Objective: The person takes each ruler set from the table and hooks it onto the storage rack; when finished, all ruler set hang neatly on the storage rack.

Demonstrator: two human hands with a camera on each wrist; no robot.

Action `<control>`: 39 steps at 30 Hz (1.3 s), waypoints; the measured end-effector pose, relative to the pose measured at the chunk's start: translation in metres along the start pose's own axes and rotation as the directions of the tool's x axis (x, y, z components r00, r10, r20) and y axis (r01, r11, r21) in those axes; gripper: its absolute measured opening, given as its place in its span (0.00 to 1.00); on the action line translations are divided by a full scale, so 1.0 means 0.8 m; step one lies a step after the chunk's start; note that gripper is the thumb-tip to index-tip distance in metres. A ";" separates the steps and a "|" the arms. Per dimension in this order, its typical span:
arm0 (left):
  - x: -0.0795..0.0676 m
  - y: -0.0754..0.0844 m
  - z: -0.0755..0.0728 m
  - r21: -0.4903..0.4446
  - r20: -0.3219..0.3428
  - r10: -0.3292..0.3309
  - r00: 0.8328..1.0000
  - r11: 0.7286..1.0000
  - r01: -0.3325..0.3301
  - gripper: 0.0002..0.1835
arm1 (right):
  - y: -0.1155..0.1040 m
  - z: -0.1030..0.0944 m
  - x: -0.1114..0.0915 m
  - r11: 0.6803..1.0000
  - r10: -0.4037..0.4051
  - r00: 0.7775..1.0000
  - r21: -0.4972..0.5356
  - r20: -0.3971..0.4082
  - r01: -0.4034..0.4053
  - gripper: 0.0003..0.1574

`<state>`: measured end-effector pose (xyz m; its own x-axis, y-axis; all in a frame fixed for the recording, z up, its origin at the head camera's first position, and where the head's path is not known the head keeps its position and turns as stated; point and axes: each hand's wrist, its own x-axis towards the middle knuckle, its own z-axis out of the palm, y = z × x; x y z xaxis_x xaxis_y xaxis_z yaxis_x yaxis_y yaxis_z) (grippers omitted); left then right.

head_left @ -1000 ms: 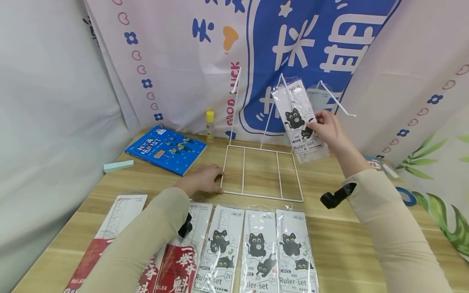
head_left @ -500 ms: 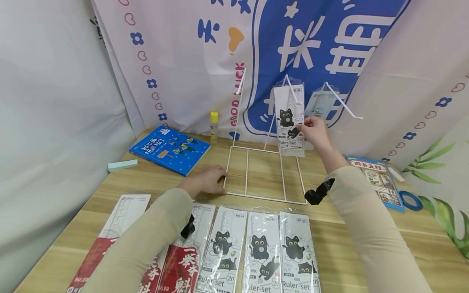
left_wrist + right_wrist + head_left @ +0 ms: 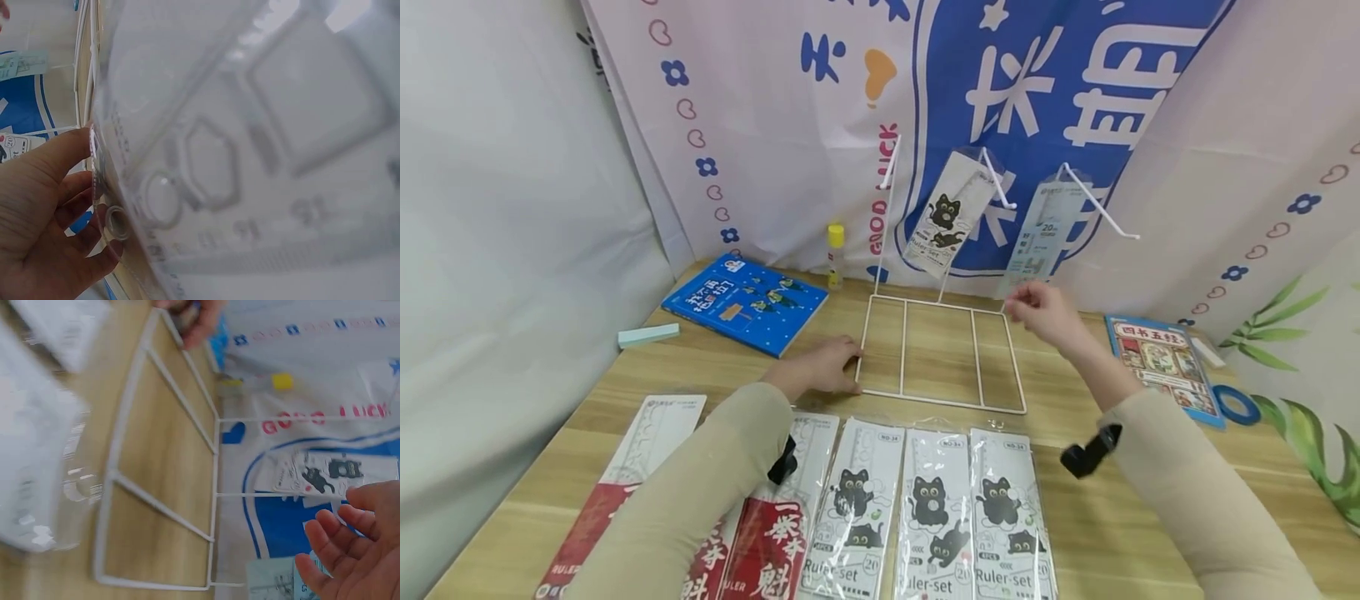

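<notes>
My left hand (image 3: pixel 827 367) grips the left side of a white wire display rack (image 3: pixel 940 402) near its front corner. From the rack's middle hook, a plastic-wrapped ruler set (image 3: pixel 951 215) with black cats hangs swung out to the left. A pale blue ruler pack (image 3: pixel 1045 225) hangs from the right hook; the left hook carries nothing. My right hand (image 3: pixel 1047 317) is just below and right of the blue pack, holding nothing. In the right wrist view its fingers (image 3: pixel 328 540) are spread and loosely bent. A blurred clear ruler package (image 3: pixel 262 150) fills much of the left wrist view.
Along the front lie several packs: red-and-white ruler packs (image 3: pixel 775 542) at left and cat ruler sets (image 3: pixel 932 508) at right. A blue book (image 3: pixel 748 302), glue stick (image 3: pixel 836 257) and pale block (image 3: pixel 648 335) stand left; another book (image 3: pixel 1161 362) and blue tape roll (image 3: pixel 1235 405) lie right.
My right hand has let go of the cat ruler set and drawn down, away from it. The set now hangs from the middle hook, swung left. My left hand stays on the rack.
</notes>
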<state>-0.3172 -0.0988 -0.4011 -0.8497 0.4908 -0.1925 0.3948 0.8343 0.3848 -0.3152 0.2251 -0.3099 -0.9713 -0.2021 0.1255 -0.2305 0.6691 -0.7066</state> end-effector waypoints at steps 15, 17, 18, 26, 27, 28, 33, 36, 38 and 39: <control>0.002 0.000 0.001 0.020 0.003 0.002 1.000 1.000 -0.002 0.34 | 0.029 0.053 -0.194 0.883 0.005 0.958 -0.450 0.288 0.130 0.19; 0.000 0.002 0.000 0.012 0.006 -0.004 1.000 1.000 0.004 0.34 | 0.033 0.060 -0.206 0.863 0.024 0.962 -0.491 0.271 0.117 0.22; 0.000 0.003 -0.001 0.013 0.007 -0.005 1.000 1.000 0.005 0.34 | 0.034 0.063 -0.211 0.860 0.029 0.965 -0.498 0.262 0.110 0.24; -0.001 0.003 0.000 0.010 0.001 0.009 1.000 1.000 -0.009 0.33 | 0.034 0.083 -0.230 0.826 0.038 0.984 -0.559 0.174 0.067 0.37; -0.001 0.003 0.000 0.008 0.001 0.004 1.000 1.000 -0.004 0.33 | 0.035 0.083 -0.231 0.828 0.036 0.984 -0.556 0.173 0.068 0.37; -0.001 0.003 0.000 0.005 0.000 0.002 1.000 1.000 -0.002 0.33 | 0.036 0.084 -0.231 0.834 0.036 0.984 -0.547 0.175 0.067 0.37; 0.000 0.001 0.001 -0.002 0.001 -0.003 1.000 1.000 0.003 0.34 | 0.047 0.077 -0.227 0.904 0.084 0.980 -0.427 0.178 0.000 0.41; 0.000 0.001 0.001 -0.003 0.000 -0.001 1.000 1.000 0.001 0.34 | 0.056 0.067 -0.222 0.950 0.140 0.972 -0.304 0.187 -0.078 0.42; 0.000 0.002 0.001 -0.004 0.000 -0.003 1.000 1.000 0.003 0.34 | 0.063 0.060 -0.218 0.966 0.175 0.966 -0.222 0.190 -0.131 0.41; 0.000 0.002 0.001 -0.005 -0.001 -0.004 1.000 1.000 0.004 0.34 | 0.067 0.057 -0.216 0.971 0.190 0.963 -0.182 0.191 -0.156 0.41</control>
<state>-0.3167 -0.0972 -0.4012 -0.8516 0.4871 -0.1936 0.3894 0.8351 0.3885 -0.1567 0.2631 -0.4015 -0.9680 -0.2037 -0.1464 -0.0833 0.8115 -0.5784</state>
